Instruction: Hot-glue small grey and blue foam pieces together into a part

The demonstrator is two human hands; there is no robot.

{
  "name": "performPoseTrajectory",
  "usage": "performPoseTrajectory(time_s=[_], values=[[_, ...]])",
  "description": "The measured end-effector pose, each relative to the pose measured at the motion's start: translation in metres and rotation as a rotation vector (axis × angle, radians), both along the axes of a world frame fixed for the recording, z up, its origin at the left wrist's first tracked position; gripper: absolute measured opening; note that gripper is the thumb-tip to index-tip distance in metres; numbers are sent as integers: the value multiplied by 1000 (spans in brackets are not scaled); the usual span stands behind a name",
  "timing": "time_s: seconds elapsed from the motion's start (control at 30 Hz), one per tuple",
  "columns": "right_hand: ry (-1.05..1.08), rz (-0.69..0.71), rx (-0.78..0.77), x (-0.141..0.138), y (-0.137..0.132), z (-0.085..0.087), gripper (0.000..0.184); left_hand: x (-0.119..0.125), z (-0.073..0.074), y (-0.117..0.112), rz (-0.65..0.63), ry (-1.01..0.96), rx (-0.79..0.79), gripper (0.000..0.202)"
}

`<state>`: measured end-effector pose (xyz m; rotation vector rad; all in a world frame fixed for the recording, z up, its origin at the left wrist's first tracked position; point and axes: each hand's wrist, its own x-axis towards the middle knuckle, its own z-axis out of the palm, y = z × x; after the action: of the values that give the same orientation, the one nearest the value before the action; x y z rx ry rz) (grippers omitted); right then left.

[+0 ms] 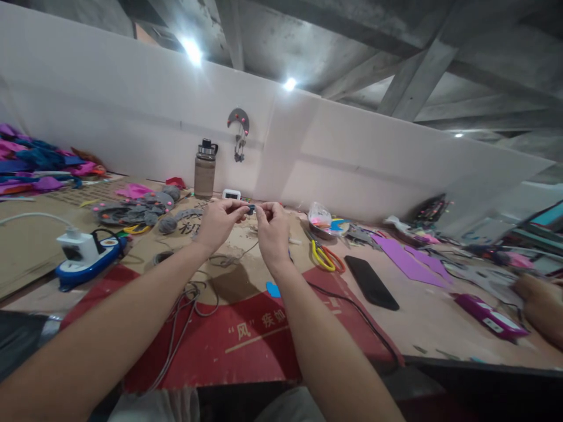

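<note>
My left hand (220, 221) and my right hand (272, 230) meet over the middle of the table, fingertips pinched. Between them is a small dark blue-grey piece (251, 209), mostly covered by the fingers, so its kind does not show. Both hands seem to grip it, one from each side. Below them, grey cord (193, 299) lies in loose loops over a red and brown cardboard sheet (246, 346). A bright blue scrap (273, 289) rests beside my right forearm. Grey felt pieces with pink dots (132, 210) lie to the left.
A bottle (204, 170) stands by the white partition. Scissors (324, 256), a black phone (372, 282) and purple felt (411, 261) lie right. A blue power strip (90, 264) sits left. At far right another person's hand (541, 305) is near a magenta device (490, 316).
</note>
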<state>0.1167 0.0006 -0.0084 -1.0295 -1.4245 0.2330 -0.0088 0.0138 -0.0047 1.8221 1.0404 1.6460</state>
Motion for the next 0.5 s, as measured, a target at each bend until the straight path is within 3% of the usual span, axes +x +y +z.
performPoseTrajectory(time_s=[0.27, 0.5], values=[[-105, -95, 27, 1, -3, 3, 19, 0, 4, -4, 6, 26, 14, 29], [-110, -87, 36, 4, -2, 2, 18, -1, 6, -6, -45, 74, -9, 29]])
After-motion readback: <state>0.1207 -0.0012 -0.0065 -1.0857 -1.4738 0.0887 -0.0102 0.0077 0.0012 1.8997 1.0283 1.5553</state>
